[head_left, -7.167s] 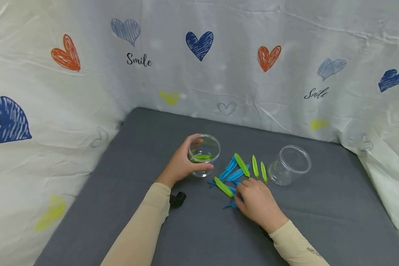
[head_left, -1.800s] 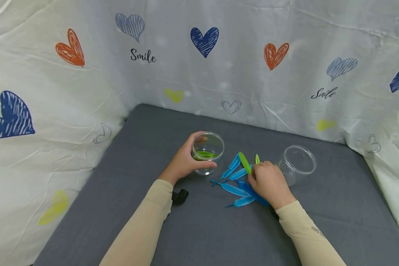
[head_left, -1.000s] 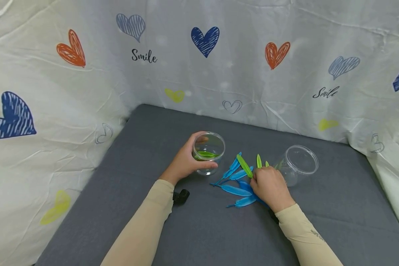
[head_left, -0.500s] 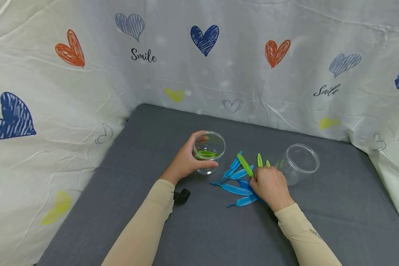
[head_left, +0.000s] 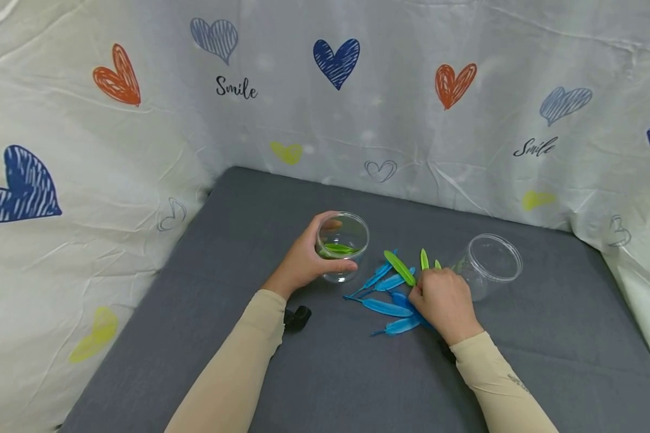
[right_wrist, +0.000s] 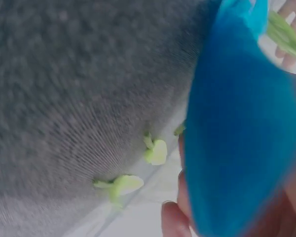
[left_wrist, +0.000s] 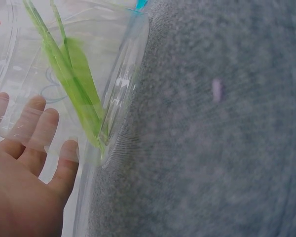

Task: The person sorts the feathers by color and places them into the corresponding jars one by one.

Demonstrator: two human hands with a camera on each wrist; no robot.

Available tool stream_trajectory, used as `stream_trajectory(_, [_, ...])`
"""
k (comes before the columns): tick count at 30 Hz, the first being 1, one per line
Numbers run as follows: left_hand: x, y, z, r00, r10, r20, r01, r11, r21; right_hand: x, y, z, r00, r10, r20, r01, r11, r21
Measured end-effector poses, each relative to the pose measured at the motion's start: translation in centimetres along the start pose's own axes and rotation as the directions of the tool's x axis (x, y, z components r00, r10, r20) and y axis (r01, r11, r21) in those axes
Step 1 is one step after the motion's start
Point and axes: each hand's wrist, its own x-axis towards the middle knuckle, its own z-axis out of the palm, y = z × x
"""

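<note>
In the head view, my left hand [head_left: 303,258] grips a clear plastic cup [head_left: 342,278] round its side. Green feathers [left_wrist: 71,74] lean inside it in the left wrist view. My right hand [head_left: 445,304] pinches the lower end of a green feather [head_left: 399,267], which points up and left. Around and under that hand lie several blue feathers [head_left: 384,308] on the grey cloth. Two more green feathers [right_wrist: 157,152] show just past its fingers. A large blue feather [right_wrist: 241,123] hides most of the right fingertips in the right wrist view.
A second clear cup [head_left: 490,267] stands right of my right hand. The grey cloth-covered table [head_left: 346,379] meets a white curtain [head_left: 401,120] printed with hearts at the back and sides. A black object [head_left: 298,319] shows beside my left wrist.
Since the oldest frame, a green feather has gone from the pile's left side and my right hand has shifted right. Lately the pinched feather has tilted slightly; the left hand keeps its cup.
</note>
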Motion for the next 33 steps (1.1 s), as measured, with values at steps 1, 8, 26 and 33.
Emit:
stream_trajectory(1, [0.0,0.0,0.0,1.000,0.001,-0.001,-0.001,1.000,0.001,0.0,0.0,-0.1,1.000,-0.003,-0.016,0.003,1.000,-0.004])
stream_trajectory(8, [-0.2,-0.1,0.3,1.000,-0.004,0.000,0.004,1.000,-0.002,-0.2,0.0,-0.5,0.997,-0.020,-0.074,0.019,1.000,-0.013])
stream_trajectory(26, [0.0,-0.2,0.1,1.000,-0.009,-0.005,0.009,1.000,0.014,-0.2,0.3,-1.0,0.992,-0.035,-0.119,0.032,0.999,-0.023])
stream_trajectory(33, [-0.1,0.0,0.1,1.000,-0.002,-0.006,0.002,1.000,0.008,-0.1,0.3,-1.1,0.985,-0.066,-0.160,0.064,0.998,-0.017])
